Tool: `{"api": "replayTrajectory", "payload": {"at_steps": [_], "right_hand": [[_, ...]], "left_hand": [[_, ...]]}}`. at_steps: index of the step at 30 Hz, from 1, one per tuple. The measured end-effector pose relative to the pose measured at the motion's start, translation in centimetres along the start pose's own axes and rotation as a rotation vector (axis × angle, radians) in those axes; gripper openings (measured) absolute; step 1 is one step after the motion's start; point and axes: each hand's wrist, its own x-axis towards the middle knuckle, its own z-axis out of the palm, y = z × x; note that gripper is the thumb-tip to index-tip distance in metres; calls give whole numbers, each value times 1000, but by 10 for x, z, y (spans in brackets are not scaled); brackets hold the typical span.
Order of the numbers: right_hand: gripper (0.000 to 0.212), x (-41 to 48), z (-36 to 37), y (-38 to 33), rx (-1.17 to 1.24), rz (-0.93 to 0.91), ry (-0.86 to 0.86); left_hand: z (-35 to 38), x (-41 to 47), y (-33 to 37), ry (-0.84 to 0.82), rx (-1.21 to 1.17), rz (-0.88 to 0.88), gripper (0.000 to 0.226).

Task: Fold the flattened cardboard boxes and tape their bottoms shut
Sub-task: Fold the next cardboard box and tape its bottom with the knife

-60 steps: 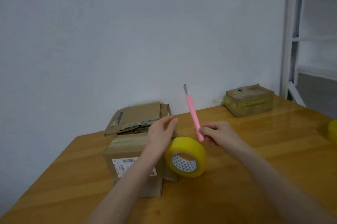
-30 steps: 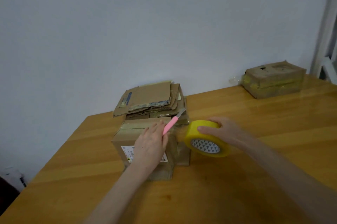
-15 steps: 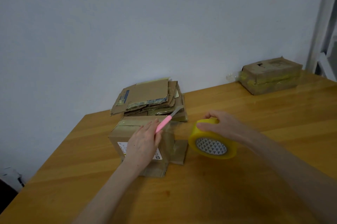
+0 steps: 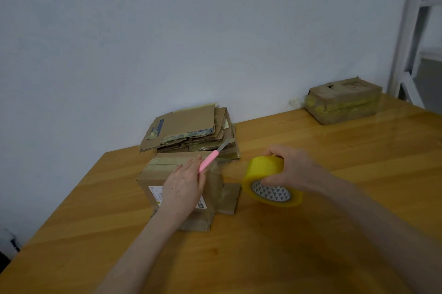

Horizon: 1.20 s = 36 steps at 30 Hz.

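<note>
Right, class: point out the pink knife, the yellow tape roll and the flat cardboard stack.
pink knife (image 4: 208,161), head view, middle of its handle
yellow tape roll (image 4: 263,167), head view, outer yellow band
flat cardboard stack (image 4: 191,124), head view, top sheet

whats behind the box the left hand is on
A stack of flattened cardboard lies behind the box, against the wall. Its front edge is hidden by the box and the pink knife in the left hand, so contact cannot be told.

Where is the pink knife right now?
In the head view the pink utility knife is in the left hand, over the folded box, blade pointing toward the flattened cardboard stack.
</note>
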Motion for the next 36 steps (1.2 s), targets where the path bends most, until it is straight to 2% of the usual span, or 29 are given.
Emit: {"api": "replayTrajectory", "payload": {"at_steps": [3, 6, 10, 12, 14, 16, 20, 28, 36], "right_hand": [[49, 1, -2, -1, -52, 21, 1], [64, -1, -2, -2, -117, 56, 35], [64, -3, 5, -2, -93, 83, 105], [62, -4, 5, -3, -58, 92, 142], [62, -5, 5, -3, -43, 101, 156], [64, -4, 4, -2, -39, 119, 153], [64, -2, 7, -6, -45, 145, 154], [60, -6, 6, -9, -35, 121, 126], [64, -6, 6, -10, -45, 124, 92]], "left_hand": [[-2, 0, -1, 11, 20, -2, 43], [0, -1, -2, 3, 13, 0, 43], [-9, 6, 3, -39, -211, -98, 36], [-20, 8, 3, 19, -322, -145, 29], [-31, 5, -2, 142, -206, -89, 30], [-41, -1, 0, 174, -65, -46, 36], [-46, -19, 9, 3, -33, -7, 44], [-50, -22, 21, -55, -42, 26, 36], [-46, -9, 26, -142, 90, 1, 32]]}}
